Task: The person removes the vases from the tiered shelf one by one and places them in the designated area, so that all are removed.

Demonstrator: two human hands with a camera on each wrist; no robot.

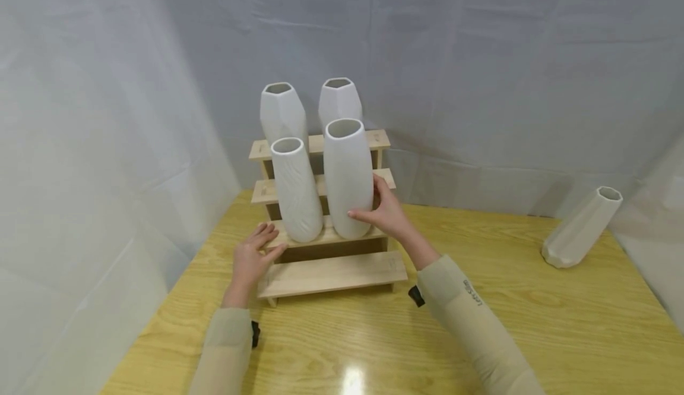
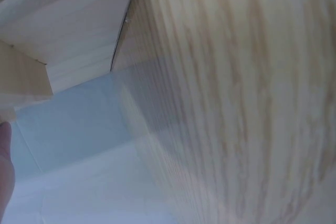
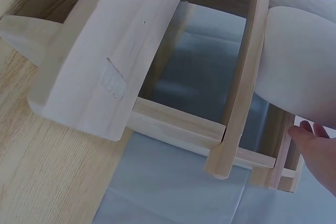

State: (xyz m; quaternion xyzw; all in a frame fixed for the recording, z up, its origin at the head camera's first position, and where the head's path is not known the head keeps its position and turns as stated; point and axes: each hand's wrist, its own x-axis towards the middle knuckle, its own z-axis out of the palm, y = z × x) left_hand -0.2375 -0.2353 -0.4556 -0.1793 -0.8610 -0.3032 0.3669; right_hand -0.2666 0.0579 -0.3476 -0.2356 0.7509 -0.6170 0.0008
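A tall smooth white vase (image 1: 348, 181) stands on the second step up of a light wooden tiered rack (image 1: 336, 273). My right hand (image 1: 389, 209) holds its lower right side, thumb across the front and fingers round the side. Left of it on that step is a slimmer vase (image 1: 299, 199) with a carved pattern. My left hand (image 1: 252, 258) rests with spread fingers at the left end of this step, close to the slimmer vase. Only a bit of that hand shows in the left wrist view. Over in the right wrist view, the smooth vase (image 3: 296, 61) is partly cut off.
Two faceted white vases, one on the left (image 1: 283, 113) and one on the right (image 1: 340, 101), stand on the rack's top step. Another faceted vase (image 1: 577, 228) is on the wooden table (image 1: 481, 335) at the far right. Grey-white sheeting (image 1: 481, 86) hangs behind.
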